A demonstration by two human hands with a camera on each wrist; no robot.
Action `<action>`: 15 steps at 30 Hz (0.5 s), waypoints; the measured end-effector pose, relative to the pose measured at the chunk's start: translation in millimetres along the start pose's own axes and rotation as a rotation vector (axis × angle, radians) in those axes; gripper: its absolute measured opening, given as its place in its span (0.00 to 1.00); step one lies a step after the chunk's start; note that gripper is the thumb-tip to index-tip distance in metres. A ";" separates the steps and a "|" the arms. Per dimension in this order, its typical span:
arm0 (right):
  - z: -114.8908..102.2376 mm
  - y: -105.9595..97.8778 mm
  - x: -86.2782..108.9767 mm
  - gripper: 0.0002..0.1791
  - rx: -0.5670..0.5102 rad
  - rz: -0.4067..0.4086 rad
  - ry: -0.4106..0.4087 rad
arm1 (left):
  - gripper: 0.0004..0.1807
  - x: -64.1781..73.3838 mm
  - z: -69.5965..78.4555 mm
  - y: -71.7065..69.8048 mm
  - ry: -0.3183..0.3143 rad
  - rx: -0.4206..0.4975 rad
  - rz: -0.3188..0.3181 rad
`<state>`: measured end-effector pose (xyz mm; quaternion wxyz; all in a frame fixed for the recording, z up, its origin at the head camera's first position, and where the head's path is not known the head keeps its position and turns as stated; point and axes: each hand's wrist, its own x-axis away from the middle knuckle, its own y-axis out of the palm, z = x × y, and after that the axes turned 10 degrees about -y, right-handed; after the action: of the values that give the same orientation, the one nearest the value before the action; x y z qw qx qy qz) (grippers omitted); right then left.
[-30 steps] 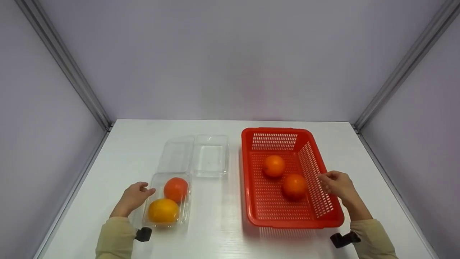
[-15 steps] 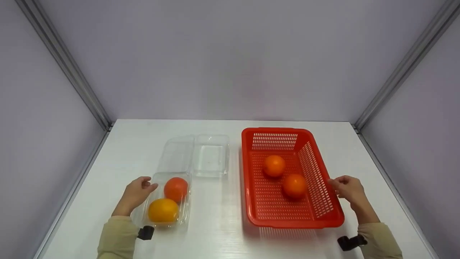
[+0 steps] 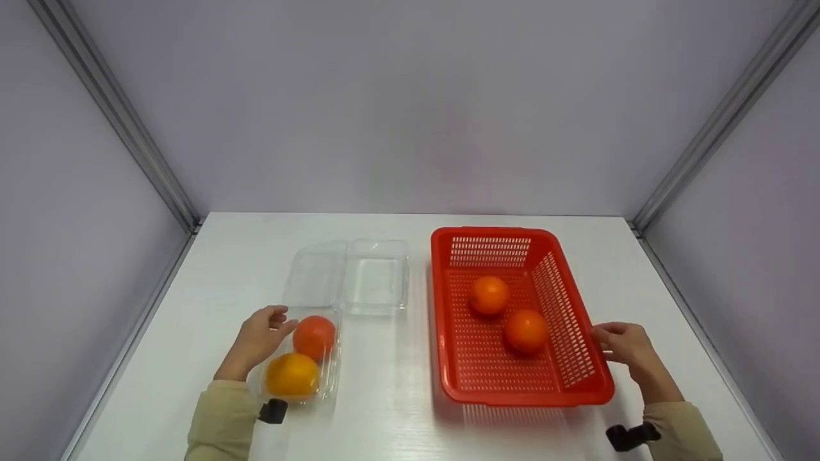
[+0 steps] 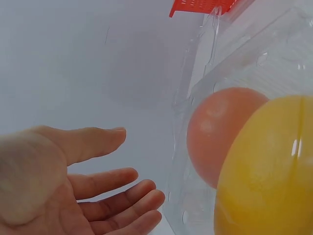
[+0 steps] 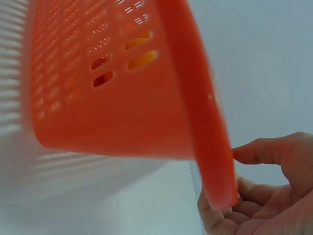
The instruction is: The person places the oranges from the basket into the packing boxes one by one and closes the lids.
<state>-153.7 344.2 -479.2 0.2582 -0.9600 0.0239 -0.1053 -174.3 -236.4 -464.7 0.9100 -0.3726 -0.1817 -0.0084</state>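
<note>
The red basket [image 3: 526, 398] lies just to the left of my right hand [image 3: 626, 342] and well to the right of my left hand [image 3: 259, 336]; the right is by far the nearer, and only the right has hold of it, pinching the rim of the right long side between thumb and fingers, a little nearer the front corner than the back; the basket's long axis runs away from me, so my grip comes at a side rather than an end; the far orange [image 3: 489, 295] and the near orange [image 3: 526, 331] sit on its floor, the near one closer to my grip. My left hand holds nothing, fingers relaxed and thumb apart, at the left edge of the front clear container [image 3: 330, 379], which also runs lengthwise away from me; in it the red fruit [image 3: 314, 337] is just to the right of my thumb, and the yellow fruit [image 3: 292, 374] lies nearer my body; the left wrist view shows a gap between my fingertips and both fruits, though whether I brush the plastic I cannot tell; the rear clear container [image 3: 375, 282] lies unfolded beyond, its tray side towards the basket.
</note>
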 end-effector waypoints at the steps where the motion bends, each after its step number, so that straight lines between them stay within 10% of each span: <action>1: 0.4 -0.6 -0.2 0.25 -0.004 -0.006 0.001 | 0.27 0.0 1.3 0.9 0.007 0.006 -0.001; 15: 2.8 0.4 -0.4 0.25 -0.034 -0.028 -0.035 | 0.25 -1.1 19.4 16.1 0.051 0.050 -0.043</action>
<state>-153.4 345.2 -481.9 0.2407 -0.9662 0.0078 -0.0917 -179.2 -211.7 -463.2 0.9229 -0.3455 -0.1667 -0.0329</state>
